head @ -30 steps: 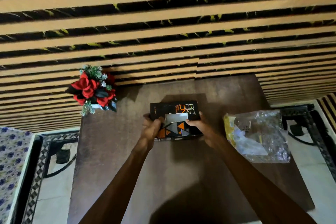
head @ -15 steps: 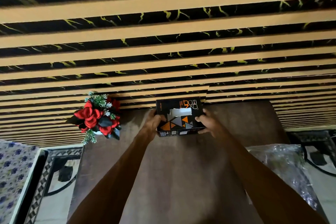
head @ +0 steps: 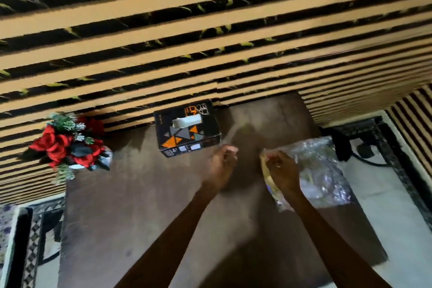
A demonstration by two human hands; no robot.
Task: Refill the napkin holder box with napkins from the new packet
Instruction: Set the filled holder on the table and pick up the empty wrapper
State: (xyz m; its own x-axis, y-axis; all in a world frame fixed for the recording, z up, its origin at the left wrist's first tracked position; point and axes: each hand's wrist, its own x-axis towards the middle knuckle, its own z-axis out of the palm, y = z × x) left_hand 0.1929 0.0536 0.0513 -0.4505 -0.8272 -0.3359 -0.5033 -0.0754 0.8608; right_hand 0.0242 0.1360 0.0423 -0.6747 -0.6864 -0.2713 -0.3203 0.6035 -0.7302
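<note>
Both hands have come off the napkin holder box (head: pixel 187 130), which they were clasping from either side half a second ago, and have swung toward the plastic packet (head: pixel 315 170). Taking the box as landmark: it sits on the brown table (head: pixel 140 206) at the far edge, against the striped wall, with 1 white napkin (head: pixel 185 122) poking from its top slot. The left hand (head: pixel 221 166) is just near and to the right of the box's nearer right corner, not touching it, fingers curled in; motion blur hides whether it pinches anything. The right hand (head: pixel 284 172) is farther right of the box, loosely closed at the packet's yellowish left edge and seemingly taking hold of it, though the grip itself is not clear. A pot of red flowers (head: pixel 67 145) stands well left of the box.

Judging from this, the packet looks crumpled and slack, so a 1-handed tug may drag it across the table or let it slip rather than lift cleanly. A hasty sweep of the left hand could also knock the box, which stands unheld.
</note>
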